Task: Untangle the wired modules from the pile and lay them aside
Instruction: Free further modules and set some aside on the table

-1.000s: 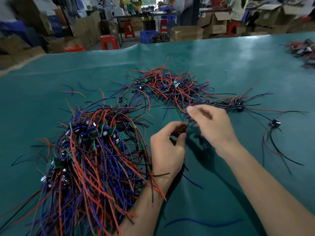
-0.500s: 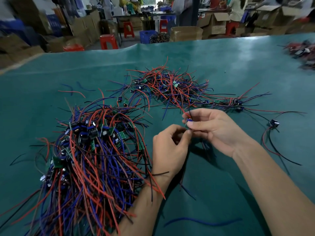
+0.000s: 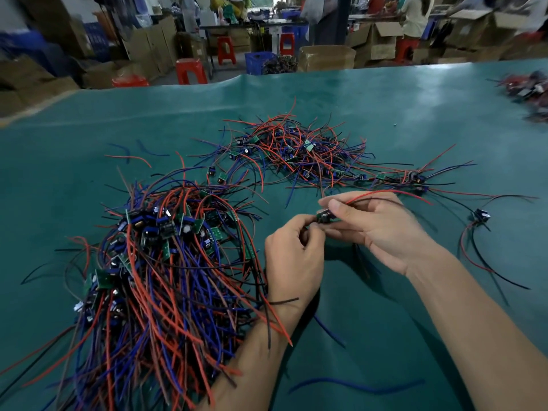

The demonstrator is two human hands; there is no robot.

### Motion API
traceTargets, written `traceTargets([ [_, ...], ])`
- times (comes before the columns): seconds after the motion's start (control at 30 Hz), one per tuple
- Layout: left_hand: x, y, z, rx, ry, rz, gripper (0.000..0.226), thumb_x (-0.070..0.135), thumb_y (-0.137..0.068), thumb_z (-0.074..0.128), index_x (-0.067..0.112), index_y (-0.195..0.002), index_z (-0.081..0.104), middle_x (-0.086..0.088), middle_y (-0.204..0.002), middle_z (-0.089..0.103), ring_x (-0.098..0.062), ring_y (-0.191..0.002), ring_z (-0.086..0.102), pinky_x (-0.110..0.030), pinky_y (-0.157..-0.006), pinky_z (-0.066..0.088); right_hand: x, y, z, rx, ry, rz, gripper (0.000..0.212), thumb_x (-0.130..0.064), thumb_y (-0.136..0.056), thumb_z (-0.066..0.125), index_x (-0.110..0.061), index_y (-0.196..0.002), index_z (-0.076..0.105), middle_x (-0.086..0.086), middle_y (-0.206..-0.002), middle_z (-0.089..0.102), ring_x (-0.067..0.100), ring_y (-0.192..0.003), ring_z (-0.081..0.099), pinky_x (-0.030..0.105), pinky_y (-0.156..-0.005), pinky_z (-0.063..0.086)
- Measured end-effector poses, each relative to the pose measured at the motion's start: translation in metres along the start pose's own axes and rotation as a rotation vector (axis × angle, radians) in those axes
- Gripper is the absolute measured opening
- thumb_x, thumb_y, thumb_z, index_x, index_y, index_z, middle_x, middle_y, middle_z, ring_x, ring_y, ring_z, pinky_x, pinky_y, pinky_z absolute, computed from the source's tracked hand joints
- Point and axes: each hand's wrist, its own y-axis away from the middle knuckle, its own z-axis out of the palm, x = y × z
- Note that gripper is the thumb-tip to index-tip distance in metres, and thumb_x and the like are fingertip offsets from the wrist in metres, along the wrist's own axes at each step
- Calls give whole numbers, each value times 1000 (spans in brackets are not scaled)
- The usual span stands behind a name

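A small green wired module (image 3: pixel 324 217) sits between my two hands above the teal table. My right hand (image 3: pixel 376 229) pinches it between thumb and fingers, and its red wire (image 3: pixel 385 193) runs off to the right over my fingers. My left hand (image 3: pixel 292 259) has its fingertips curled onto the module's left end. A tangled pile of red and blue wired modules (image 3: pixel 299 149) lies farther back. A large heap of modules (image 3: pixel 157 262) with their wires trailing toward me lies at the left, next to my left forearm.
A single module with red and black wires (image 3: pixel 481 216) lies at the right. A loose blue wire (image 3: pixel 355 385) lies near the front. Another heap (image 3: pixel 527 90) sits at the far right edge. The teal mat (image 3: pixel 415 108) ends at the back; boxes and red stools stand beyond.
My right hand has turned and drawn the module closer, pinching it now. My left hand rose slightly to meet it. The red wire now arcs over my right fingers.
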Motion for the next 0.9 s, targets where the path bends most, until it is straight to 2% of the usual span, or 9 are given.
traceTargets([
  [0.13,1,2,1,-49,-32,43,24,29,-87,57,13,-74,69,-2,-56,52,-8,-51,39,-35,-55,38,-1,-3,2,137,89,-119,7,-8,-89,73,-4,-94,75,12,-78,76,13,-54,68,19,-51,54],
  [0.2,1,2,1,-69,-23,42,28,34,-90,57,13,-77,69,-5,-57,54,-10,-51,39,-37,-55,40,1,-4,3,107,29,-107,14,-12,-85,74,-3,-96,74,13,-80,74,11,-55,66,18,-53,54],
  [0.3,-2,0,-1,-72,-7,35,28,32,-94,60,11,-79,69,-8,-61,59,-22,-55,46,-43,-56,44,1,-3,3,15,-65,-53,25,-15,-77,74,-1,-97,75,16,-88,73,11,-62,68,17,-59,56],
  [0.4,-2,0,0,-61,-31,37,27,30,-94,59,11,-75,65,-3,-54,51,-13,-53,38,-39,-53,39,3,-4,2,44,16,-68,9,-10,-83,74,-3,-88,77,12,-84,75,12,-60,69,19,-56,55],
  [0.43,-2,1,0,-63,-41,40,27,30,-94,59,12,-74,65,0,-53,49,-12,-51,38,-37,-52,37,4,-4,2,91,118,-111,6,-8,-87,75,-6,-81,77,11,-78,74,14,-57,69,20,-52,54],
  [0.53,-1,1,0,-97,-63,43,30,33,-93,56,11,-75,66,-3,-57,58,-21,-56,50,-40,-57,43,8,-9,-1,258,391,-272,24,-6,-90,75,-8,-67,71,5,-62,69,16,-49,67,23,-45,50],
  [0.67,0,3,0,-144,-63,43,32,35,-91,54,10,-77,68,-2,-57,58,-15,-51,44,-33,-53,37,3,-13,-17,443,565,-427,24,-14,-92,74,-14,-68,70,-2,-55,68,13,-52,71,25,-46,52],
  [0.8,0,4,1,-172,-81,46,31,36,-90,53,12,-78,68,4,-53,52,-8,-48,40,-28,-52,32,-5,-17,-38,646,449,-476,24,-14,-92,72,-23,-70,69,-4,-62,69,14,-55,71,25,-49,51],
  [0.9,1,4,0,-153,-102,55,27,31,-94,56,11,-78,65,4,-54,48,-18,-53,45,-37,-54,41,-11,-15,-52,842,244,-501,21,-13,-94,67,-24,-77,67,-1,-71,69,6,-55,69,22,-49,50],
])
